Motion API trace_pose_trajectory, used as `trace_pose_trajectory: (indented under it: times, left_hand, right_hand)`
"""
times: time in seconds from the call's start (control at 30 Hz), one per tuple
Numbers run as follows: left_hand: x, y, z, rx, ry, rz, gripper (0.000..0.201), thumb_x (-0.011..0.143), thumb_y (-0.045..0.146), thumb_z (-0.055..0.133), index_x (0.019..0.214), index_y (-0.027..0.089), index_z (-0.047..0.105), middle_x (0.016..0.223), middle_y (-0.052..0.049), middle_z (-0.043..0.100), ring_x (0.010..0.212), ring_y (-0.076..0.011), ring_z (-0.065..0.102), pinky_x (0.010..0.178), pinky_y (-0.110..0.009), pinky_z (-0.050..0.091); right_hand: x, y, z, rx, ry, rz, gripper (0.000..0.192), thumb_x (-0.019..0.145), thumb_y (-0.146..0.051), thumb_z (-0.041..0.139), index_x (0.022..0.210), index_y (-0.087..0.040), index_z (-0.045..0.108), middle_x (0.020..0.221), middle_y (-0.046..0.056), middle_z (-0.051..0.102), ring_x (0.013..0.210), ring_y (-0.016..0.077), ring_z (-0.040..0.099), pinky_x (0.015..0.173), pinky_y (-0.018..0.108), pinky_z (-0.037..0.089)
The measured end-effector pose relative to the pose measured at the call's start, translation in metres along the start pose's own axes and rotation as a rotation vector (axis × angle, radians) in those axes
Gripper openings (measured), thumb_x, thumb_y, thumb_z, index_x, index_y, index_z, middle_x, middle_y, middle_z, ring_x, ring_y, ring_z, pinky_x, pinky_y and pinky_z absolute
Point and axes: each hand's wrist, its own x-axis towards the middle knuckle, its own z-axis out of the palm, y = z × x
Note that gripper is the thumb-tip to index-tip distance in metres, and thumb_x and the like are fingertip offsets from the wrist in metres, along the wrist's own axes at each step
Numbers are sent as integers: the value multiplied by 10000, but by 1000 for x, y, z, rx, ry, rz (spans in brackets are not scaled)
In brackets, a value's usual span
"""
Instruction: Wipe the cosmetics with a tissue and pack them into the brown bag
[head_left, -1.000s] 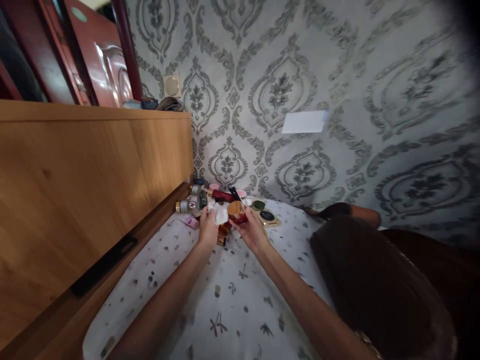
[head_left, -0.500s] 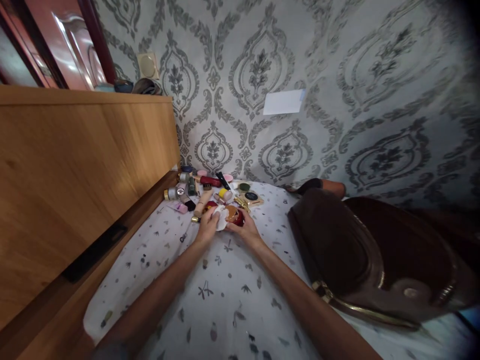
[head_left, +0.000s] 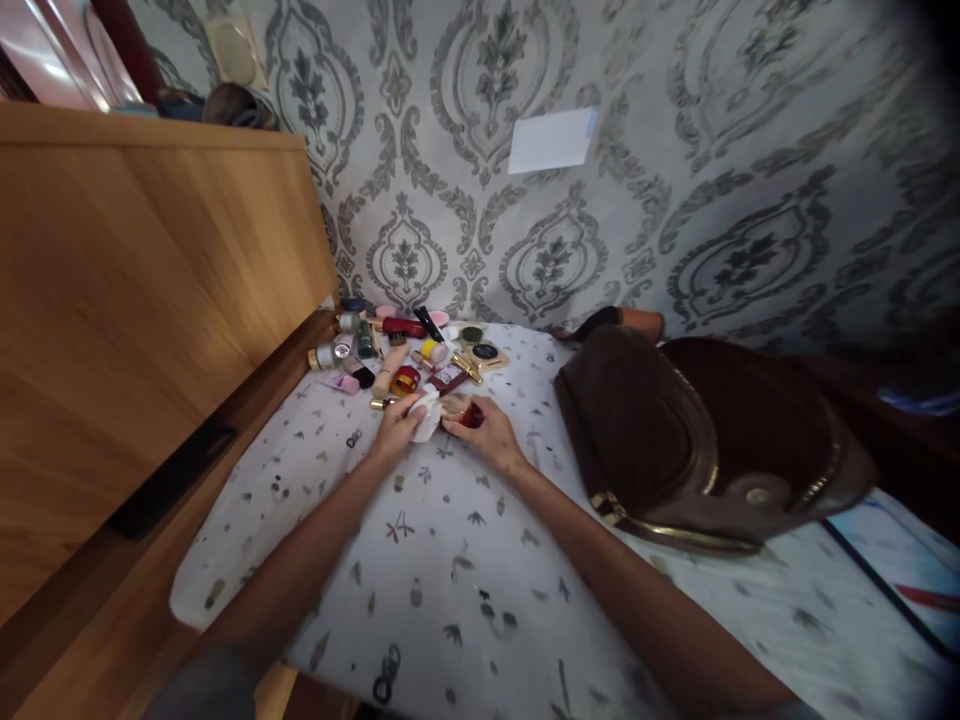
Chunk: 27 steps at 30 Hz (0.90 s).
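Observation:
My left hand (head_left: 396, 430) is closed on a crumpled white tissue (head_left: 428, 417), which it holds against a small red jar. That red jar (head_left: 470, 414), with its pale round top tilted toward me, is gripped by my right hand (head_left: 487, 436). Just beyond my hands lies a red and gold jar (head_left: 406, 379), beside a beige tube (head_left: 390, 370). Gold-coloured tubes (head_left: 467, 369) and a compact with a dark oval (head_left: 485, 352) lie behind the jar I hold. The fine detail of the jar's top is blurred.
More cosmetics, including a dark red tube (head_left: 403, 327) and a yellow-topped bottle (head_left: 433, 350), crowd the cloth near the wall. A large brown bag (head_left: 637, 430) stands on the right. A wooden cabinet (head_left: 165, 260) borders the left. The cloth (head_left: 420, 560) has a leaf print.
The camera view has tilted down, showing more of the cloth's near edge. My hands still hold the tissue and jar; the jar has turned, and the red and gold jar behind is more visible.

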Motion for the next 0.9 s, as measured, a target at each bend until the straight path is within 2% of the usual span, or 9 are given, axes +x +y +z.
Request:
trace_pose_trajectory:
  times: [0.17, 0.33, 0.5, 0.63, 0.73, 0.9]
  left_hand:
    - [-7, 4, 6, 9, -107, -24, 382, 721, 356, 713, 1043, 151, 718, 955, -50, 724, 844, -183, 633, 774, -275, 493]
    - [-22, 10, 13, 298, -279, 39, 321, 792, 297, 612, 1056, 148, 718, 976, -39, 724, 887, -193, 632, 816, -265, 482]
    - [-52, 21, 19, 501, -324, 111, 316, 820, 276, 545, 1046, 131, 713, 995, -52, 718, 892, -199, 626, 806, -253, 465]
    - [-77, 26, 35, 464, -299, 125, 324, 842, 301, 528, 1068, 131, 687, 1002, -50, 704, 902, -198, 618, 814, -254, 461]
    - [-93, 27, 51, 410, -289, 124, 314, 843, 303, 536, 1078, 140, 664, 1003, -46, 696, 925, -201, 611, 843, -258, 459]
    - [-112, 29, 71, 392, -255, 210, 294, 858, 334, 547, 1093, 173, 620, 1055, -53, 670, 979, -211, 594, 883, -267, 446]
  right_hand:
    - [-41, -6, -26, 93, -83, 40, 466, 656, -422, 778, 1043, -206, 635, 904, 21, 692, 826, 204, 625, 754, 327, 507]
    - [-98, -18, -53, 158, -126, 50, 456, 648, -379, 803, 1046, -215, 650, 953, 31, 701, 880, 215, 643, 826, 337, 511]
    - [-143, -31, -75, 151, -154, 60, 453, 655, -361, 802, 1057, -216, 652, 987, 46, 697, 928, 232, 639, 882, 364, 504]
    - [-163, -39, -86, 150, -166, 32, 455, 659, -353, 801, 1066, -209, 656, 970, 39, 702, 900, 222, 646, 864, 359, 517]
    - [-169, -41, -91, 200, -222, 34, 478, 653, -341, 810, 1086, -208, 657, 994, 37, 700, 916, 218, 647, 871, 350, 516]
    - [-171, -38, -96, 288, -263, 25, 754, 553, -304, 879, 1251, -247, 598, 1161, 50, 651, 1062, 247, 618, 977, 392, 480]
